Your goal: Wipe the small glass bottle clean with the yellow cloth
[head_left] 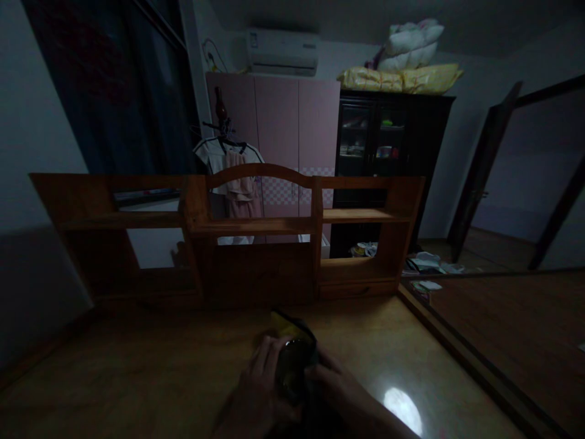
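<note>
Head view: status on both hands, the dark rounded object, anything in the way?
Left hand on dark rounded object, left side. Right hand at its right, exact grip too dark. Yellow-and-dark piece just beyond. Wooden shelf unit farther back, apart from hands.

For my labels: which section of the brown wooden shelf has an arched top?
The middle section, beyond the left hand and right hand: its top curves upward; the left section and right section have straight tops.

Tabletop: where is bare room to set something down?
The tabletop looks bare left of the left hand, toward the wall, and between the right hand and right rim. Crowded: centre front, where both hands hold a dark object.
</note>
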Action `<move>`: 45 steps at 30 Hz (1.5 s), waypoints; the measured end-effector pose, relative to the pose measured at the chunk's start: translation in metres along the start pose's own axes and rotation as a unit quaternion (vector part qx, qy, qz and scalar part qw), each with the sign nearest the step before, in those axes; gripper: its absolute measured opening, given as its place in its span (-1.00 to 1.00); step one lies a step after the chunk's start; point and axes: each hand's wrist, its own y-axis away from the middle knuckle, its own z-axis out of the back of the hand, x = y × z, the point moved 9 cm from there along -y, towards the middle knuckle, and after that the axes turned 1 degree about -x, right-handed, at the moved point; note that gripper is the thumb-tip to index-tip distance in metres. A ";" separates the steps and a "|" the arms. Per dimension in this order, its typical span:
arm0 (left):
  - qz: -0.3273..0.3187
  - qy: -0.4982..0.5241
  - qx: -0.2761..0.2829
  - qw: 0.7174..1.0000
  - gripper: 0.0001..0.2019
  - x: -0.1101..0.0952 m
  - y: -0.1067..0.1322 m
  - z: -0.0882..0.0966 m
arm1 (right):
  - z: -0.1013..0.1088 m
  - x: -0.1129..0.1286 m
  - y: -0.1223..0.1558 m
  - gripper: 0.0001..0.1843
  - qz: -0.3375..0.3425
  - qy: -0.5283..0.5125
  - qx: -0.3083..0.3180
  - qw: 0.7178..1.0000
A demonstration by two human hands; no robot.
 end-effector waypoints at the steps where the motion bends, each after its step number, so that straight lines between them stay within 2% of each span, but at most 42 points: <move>1: -0.001 0.030 -0.017 0.999 -0.17 -0.002 -0.003 0.006 | -0.005 0.001 0.000 -0.45 -0.004 -0.042 0.008 0.999; 4: -0.033 0.111 -0.102 0.988 -0.21 -0.011 -0.011 0.032 | -0.020 0.005 0.002 -0.40 -0.014 -0.139 0.040 0.989; 6: -0.053 0.132 -0.128 0.981 -0.21 -0.014 -0.012 0.040 | -0.024 0.005 0.003 -0.42 -0.014 -0.171 0.052 0.984; 8: -0.062 0.124 -0.107 0.985 -0.19 -0.014 -0.011 0.037 | -0.023 0.002 0.003 -0.45 -0.011 -0.188 0.059 0.980; 11: -0.055 0.095 -0.046 0.993 -0.12 -0.011 -0.007 0.021 | -0.018 -0.001 0.001 -0.41 -0.007 -0.180 0.067 0.981; 15: -0.038 0.084 -0.011 0.996 -0.07 -0.007 -0.004 0.009 | -0.009 0.003 -0.001 -0.42 0.009 -0.106 0.050 0.993; 19: -0.057 0.041 0.000 0.998 -0.07 -0.013 -0.002 0.005 | -0.002 0.010 0.001 -0.46 0.047 0.033 0.036 0.998; 21: -0.096 0.002 -0.007 0.995 -0.06 -0.020 -0.001 0.006 | 0.001 0.013 0.004 -0.49 0.082 0.126 0.025 0.988; 25: -0.185 -0.058 -0.005 0.981 -0.01 -0.039 0.006 0.003 | 0.002 0.021 0.012 -0.56 0.164 0.286 0.000 0.944; 28: -0.207 -0.072 0.004 0.976 0.01 -0.047 0.010 0.002 | -0.001 0.023 0.014 -0.60 0.185 0.315 0.005 0.931; 34: -0.190 -0.053 -0.006 0.980 -0.08 -0.051 0.008 0.006 | 0.003 0.024 0.015 -0.70 0.189 0.363 -0.043 0.911; 41: -0.191 -0.056 -0.003 0.980 -0.11 -0.054 0.006 0.009 | 0.015 0.020 0.016 -0.71 0.168 0.355 -0.096 0.915; 45: -0.183 -0.058 -0.018 0.981 -0.14 -0.055 0.007 0.010 | 0.014 0.025 0.015 -0.77 0.153 0.355 -0.108 0.916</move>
